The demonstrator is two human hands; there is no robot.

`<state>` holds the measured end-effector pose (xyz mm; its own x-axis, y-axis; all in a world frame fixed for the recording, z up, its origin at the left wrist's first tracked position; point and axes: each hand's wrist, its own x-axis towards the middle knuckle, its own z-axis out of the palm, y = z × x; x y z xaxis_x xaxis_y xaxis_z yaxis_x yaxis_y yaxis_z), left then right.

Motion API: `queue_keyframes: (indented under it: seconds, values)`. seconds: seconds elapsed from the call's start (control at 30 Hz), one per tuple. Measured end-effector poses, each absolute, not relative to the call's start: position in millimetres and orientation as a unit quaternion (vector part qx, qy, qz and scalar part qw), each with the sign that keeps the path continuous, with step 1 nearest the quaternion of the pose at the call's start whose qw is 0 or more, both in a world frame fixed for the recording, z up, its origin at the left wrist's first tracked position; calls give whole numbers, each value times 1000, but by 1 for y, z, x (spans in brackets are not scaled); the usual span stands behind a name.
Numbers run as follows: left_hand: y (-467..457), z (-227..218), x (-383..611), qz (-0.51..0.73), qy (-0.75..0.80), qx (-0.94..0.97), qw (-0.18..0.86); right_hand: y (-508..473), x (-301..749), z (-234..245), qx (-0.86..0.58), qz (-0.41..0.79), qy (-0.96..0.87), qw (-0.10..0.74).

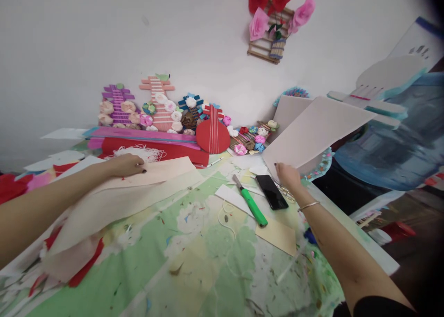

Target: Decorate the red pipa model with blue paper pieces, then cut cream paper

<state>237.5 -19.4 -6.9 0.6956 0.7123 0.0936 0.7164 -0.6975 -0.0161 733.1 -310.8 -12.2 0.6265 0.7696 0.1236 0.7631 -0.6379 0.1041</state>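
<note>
My left hand (128, 165) is closed at the top edge of a cream paper sheet (166, 171), with a tangle of white string (151, 154) just behind its fingers. A paler sheet (138, 197) lies under that paper, over red and white scraps. On the right, my right hand (290, 177) pinches the lower edge of a white foam board (319, 132), which stands tilted. Close to this hand are a black phone (272, 192), scissors (288, 195) partly covered by the hand and phone, and a green-handled utility knife (255, 207).
Paper-flower-trimmed instrument models, including a red lute shape (212, 134), lean along the wall. A large blue water bottle (385, 141) stands at the right, beside a white lute-shaped cutout (391, 78). A tan card piece (276, 233) lies on the stained green tablecloth (194, 266).
</note>
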Motion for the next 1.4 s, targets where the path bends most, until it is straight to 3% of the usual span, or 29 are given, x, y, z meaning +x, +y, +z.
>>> queue_keyframes:
  seconds: [0.37,0.6,0.77,1.1,1.4]
  values:
    - [-30,9,234,48,-430,-900,44,-236,634,-25,812,-63,574,-89]
    - [-24,8,223,53,-459,-883,84,-294,622,-30,840,-92,535,24]
    - [-32,6,231,33,-447,-886,122,-314,624,-35,837,-101,536,50]
    - [-86,-5,283,0,-250,-957,146,-276,693,-8,884,58,463,23]
    - [-148,-55,351,-42,-34,-991,121,-282,688,-28,847,63,528,11]
